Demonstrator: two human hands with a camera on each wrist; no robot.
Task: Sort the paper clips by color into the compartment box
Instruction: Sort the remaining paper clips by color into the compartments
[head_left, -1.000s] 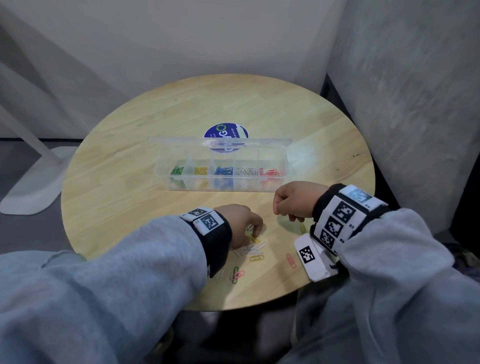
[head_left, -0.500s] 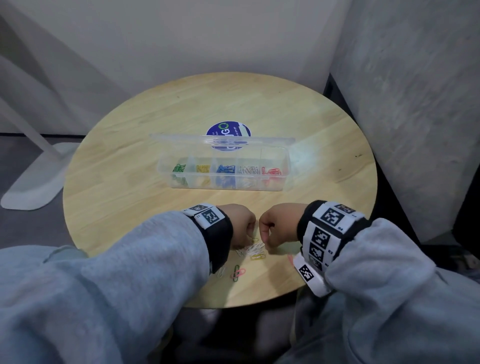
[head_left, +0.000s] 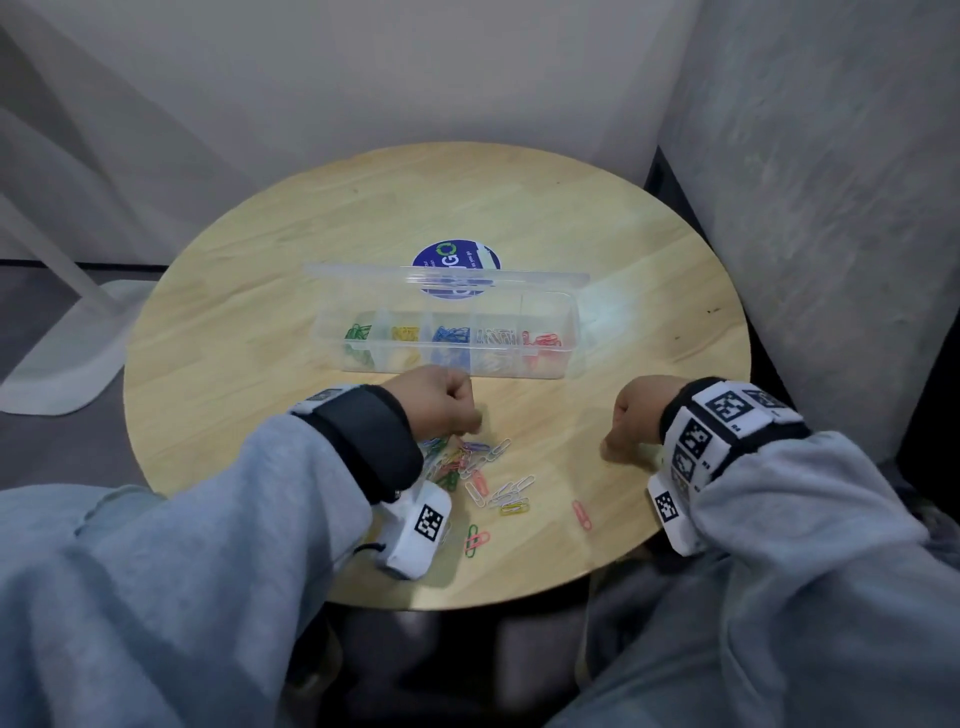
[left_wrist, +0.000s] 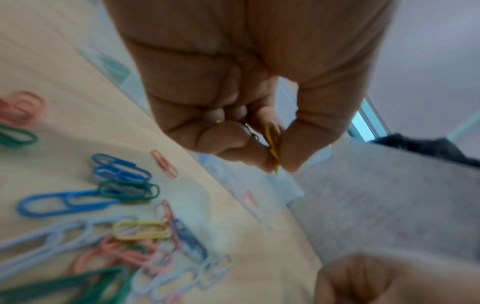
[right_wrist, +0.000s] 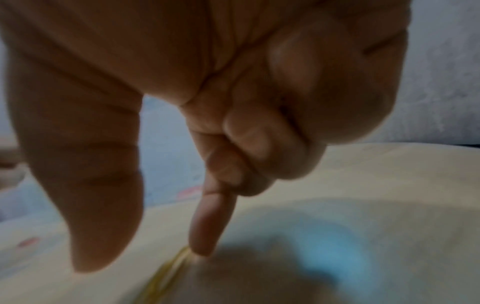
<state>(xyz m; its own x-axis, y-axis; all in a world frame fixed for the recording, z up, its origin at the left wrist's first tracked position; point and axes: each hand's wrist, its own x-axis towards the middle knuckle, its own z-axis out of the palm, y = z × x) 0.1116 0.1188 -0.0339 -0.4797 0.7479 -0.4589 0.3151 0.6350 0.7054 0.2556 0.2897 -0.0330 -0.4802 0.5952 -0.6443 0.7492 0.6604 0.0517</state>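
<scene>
The clear compartment box (head_left: 569, 338) lies open mid-table, holding green (head_left: 358, 332), yellow (head_left: 405, 332), blue (head_left: 451, 335), white (head_left: 496, 338) and red clips (head_left: 543, 340) in separate sections. Loose mixed clips (head_left: 480, 467) (left_wrist: 116, 205) are scattered in front of it. My left hand (head_left: 447, 410) (left_wrist: 275, 156) hovers over the pile's left part and pinches a yellow clip (left_wrist: 272, 139) between thumb and finger. My right hand (head_left: 631, 421) (right_wrist: 140, 261) is right of the pile; its straight index fingertip (right_wrist: 202, 244) touches a yellow clip (right_wrist: 163, 275) on the table, thumb apart.
The round wooden table (head_left: 260, 338) carries a blue sticker (head_left: 457, 257) behind the box's raised lid (head_left: 363, 273). Grey walls stand close behind and at the right. A white stand base (head_left: 57, 364) lies on the floor at the left. A single red clip (head_left: 582, 514) lies near the front edge.
The two hands, together over the pile half a second ago, have parted. The right hand moved right to a lone yellow clip; the left shifted left and toward the box.
</scene>
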